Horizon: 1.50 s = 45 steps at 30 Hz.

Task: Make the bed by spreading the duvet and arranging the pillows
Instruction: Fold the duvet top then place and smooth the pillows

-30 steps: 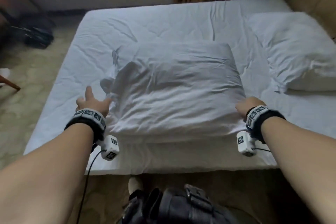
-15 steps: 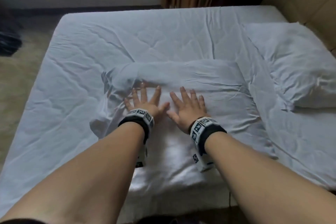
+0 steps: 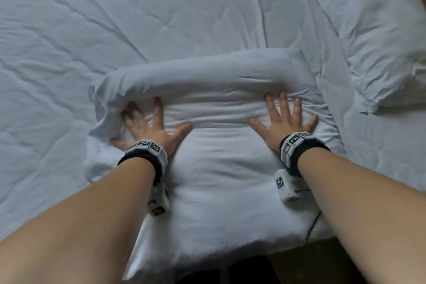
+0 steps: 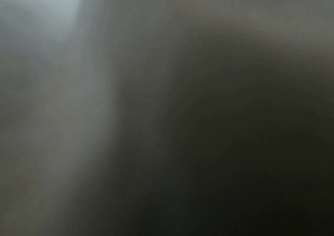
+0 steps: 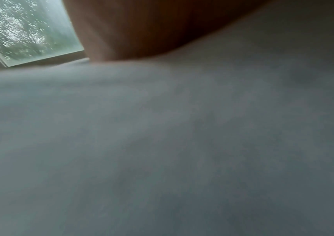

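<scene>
Left hand [image 3: 147,128] and right hand [image 3: 284,122]: fingers splayed flat, pressing near pillow [image 3: 219,168], hands well apart. 2nd pillow [image 3: 378,37] at right, on duvet [image 3: 115,18].

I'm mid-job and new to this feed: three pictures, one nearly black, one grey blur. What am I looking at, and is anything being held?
No machine here: a person is making a bed with bare hands and wears three cameras. The big picture comes from the head camera, looking down. Each wrist carries a black band with a small white camera box. The left hand and the right hand lie flat, fingers spread, pressing on a white pillow at the near edge of the bed. Nothing is gripped. Under it is the white duvet; a second pillow lies at the far right. The dark picture is the left wrist camera, too dark to show anything. The grey one is the right wrist camera: blurred white cloth, part of the hand, and a window beyond.
</scene>
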### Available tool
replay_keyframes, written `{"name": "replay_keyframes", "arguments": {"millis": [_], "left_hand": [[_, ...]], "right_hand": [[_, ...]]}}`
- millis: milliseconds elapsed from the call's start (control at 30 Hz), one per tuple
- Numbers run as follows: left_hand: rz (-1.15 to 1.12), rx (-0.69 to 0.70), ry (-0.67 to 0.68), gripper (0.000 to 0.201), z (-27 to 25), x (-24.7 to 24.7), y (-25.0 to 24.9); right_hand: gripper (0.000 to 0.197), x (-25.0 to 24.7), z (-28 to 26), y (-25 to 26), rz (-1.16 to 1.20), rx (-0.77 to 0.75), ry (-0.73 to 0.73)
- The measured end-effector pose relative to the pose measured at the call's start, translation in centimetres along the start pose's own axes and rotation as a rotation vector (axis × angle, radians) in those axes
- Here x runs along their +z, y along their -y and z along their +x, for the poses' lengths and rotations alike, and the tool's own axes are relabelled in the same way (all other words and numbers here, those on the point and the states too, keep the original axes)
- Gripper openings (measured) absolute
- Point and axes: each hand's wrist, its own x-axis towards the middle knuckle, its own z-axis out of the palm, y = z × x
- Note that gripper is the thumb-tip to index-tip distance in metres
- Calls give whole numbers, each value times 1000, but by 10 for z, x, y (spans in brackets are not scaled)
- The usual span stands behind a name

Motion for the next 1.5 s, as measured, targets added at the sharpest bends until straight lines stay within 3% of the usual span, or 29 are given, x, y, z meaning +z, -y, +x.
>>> {"name": "replay_keyframes", "arguments": {"millis": [433,967,1167,1267,1367,1433,1500], "left_hand": [[41,-83,60,114,68,88,2],[-25,-41,-48,115,102,132,8],[3,-67,-17,116,92,120,1],[65,-113,79,113,70,87,-7],[13,-99,26,92,46,48,-22],[-55,31,-117,75,44,24,-42],[-3,150,-127,66,64,11,-62]], "right_hand": [[94,96,85,6,-45,16,87],[95,128,122,13,-79,18,80],[96,117,115,16,-80,15,93],[95,86,93,15,-89,6,130],[87,46,67,31,-58,8,52],[87,22,55,67,10,-137,-31],[86,8,56,113,19,-371,-71]]}}
